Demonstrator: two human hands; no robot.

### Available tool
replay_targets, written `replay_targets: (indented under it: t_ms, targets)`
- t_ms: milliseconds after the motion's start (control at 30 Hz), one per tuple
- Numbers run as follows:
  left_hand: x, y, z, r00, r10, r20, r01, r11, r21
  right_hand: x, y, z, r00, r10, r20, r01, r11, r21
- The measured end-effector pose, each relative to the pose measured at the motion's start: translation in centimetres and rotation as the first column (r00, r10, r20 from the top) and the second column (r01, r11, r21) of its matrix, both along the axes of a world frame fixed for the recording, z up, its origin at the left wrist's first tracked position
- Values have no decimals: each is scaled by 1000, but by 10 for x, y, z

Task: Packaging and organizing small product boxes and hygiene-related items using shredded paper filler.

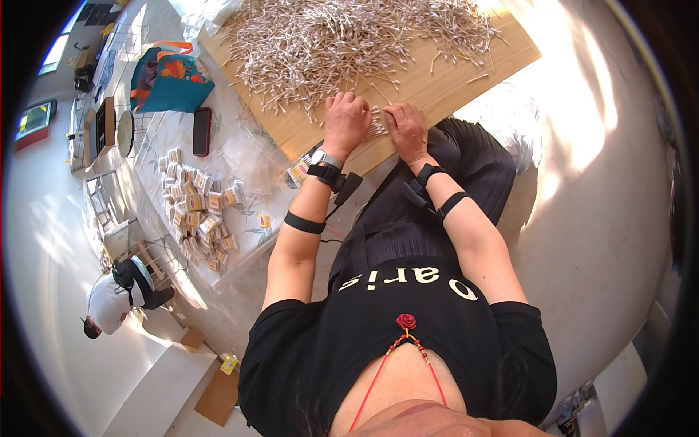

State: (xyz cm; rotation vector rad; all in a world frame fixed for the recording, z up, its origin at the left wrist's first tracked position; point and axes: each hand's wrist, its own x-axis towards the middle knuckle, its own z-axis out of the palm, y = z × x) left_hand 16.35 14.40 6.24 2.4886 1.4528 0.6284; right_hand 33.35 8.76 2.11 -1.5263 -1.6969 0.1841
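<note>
A large heap of cotton swabs (320, 44) covers the far part of a wooden board (502, 58). At the board's near edge a small row of cotton swabs (375, 125) lies lined up between my two hands. My left hand (345, 124) is closed at the left end of this row, fingers curled. My right hand (408, 130) is closed at the other end, with thumb and fingertips against the swab tips. The undersides of both hands are hidden.
Left of the board, a plastic-covered table (251, 186) holds a pile of small swab packs (200, 207), loose clear bags and a dark phone (202, 131). A teal bag (171, 80) stands farther back. One more pack (298, 171) lies by the board's corner.
</note>
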Motion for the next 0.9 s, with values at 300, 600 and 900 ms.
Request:
replay_targets:
  t_ms: [300, 600, 900]
  targets:
    - [-21, -13, 4, 989, 106, 108, -101, 994, -49, 1, 0, 0, 1000, 14, -6, -14, 1000, -1]
    - [-17, -34, -4, 982, 147, 118, -146, 989, -12, 0, 0, -1, 1000, 1, -1, -1, 1000, 14]
    - [-11, -11, -7, 998, 46, -43, -46, 999, -8, 0, 0, 0, 1000, 4, 11, -4, 1000, 0]
